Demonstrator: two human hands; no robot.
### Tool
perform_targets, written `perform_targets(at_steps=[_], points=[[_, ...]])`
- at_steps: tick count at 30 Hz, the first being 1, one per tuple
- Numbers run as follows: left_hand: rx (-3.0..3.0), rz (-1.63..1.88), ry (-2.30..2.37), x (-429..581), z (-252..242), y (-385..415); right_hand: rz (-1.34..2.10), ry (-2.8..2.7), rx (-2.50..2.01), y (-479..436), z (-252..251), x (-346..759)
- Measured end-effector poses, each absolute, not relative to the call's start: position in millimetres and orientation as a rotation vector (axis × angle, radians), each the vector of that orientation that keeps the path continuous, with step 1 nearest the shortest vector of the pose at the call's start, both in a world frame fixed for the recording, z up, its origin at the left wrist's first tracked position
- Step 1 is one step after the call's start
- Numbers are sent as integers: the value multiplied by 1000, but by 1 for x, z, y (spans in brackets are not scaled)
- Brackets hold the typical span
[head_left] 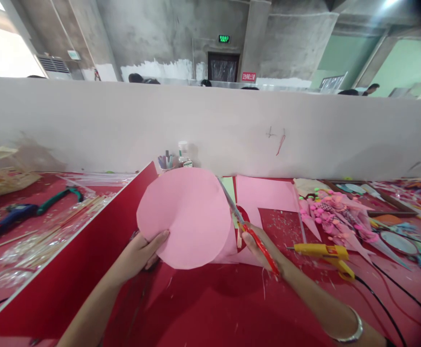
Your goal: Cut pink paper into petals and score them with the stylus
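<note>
My left hand (pixel 148 248) pinches the lower left edge of a round pink paper disc (pixel 186 217), thumb on top and fingers beneath. The disc is held up above the red table, its rim slightly angular. In my right hand (pixel 255 243) is a pair of scissors (pixel 263 248) with red handles. Their metal blades point up and left along the disc's right edge; whether they touch the paper I cannot tell. Behind the disc lies more pink paper (pixel 268 193), with a curved cut-out edge and a strip of pale green sheet beside it.
A yellow glue gun (pixel 320 250) with a black cord lies right of my right arm. Pink cones with pompoms (pixel 333 212) are heaped beyond it. A red divider board (pixel 98 250) stands at left, with sticks, green-handled pliers (pixel 60 198) and a blue glue gun (pixel 11 219) past it.
</note>
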State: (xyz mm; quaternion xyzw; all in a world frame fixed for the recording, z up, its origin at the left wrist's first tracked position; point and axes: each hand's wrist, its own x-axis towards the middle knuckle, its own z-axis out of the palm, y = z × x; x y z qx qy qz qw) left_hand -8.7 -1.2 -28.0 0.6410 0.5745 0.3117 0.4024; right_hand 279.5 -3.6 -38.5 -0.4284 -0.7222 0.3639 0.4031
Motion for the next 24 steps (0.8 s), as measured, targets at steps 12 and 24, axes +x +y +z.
perform_targets(at_steps=[12, 24], points=[[1691, 732, 1425, -16, -23, 13, 878, -1778, -1095, -2, -42, 276], [1724, 681, 1444, -22, -20, 15, 896, -1857, -1084, 5, -43, 282]])
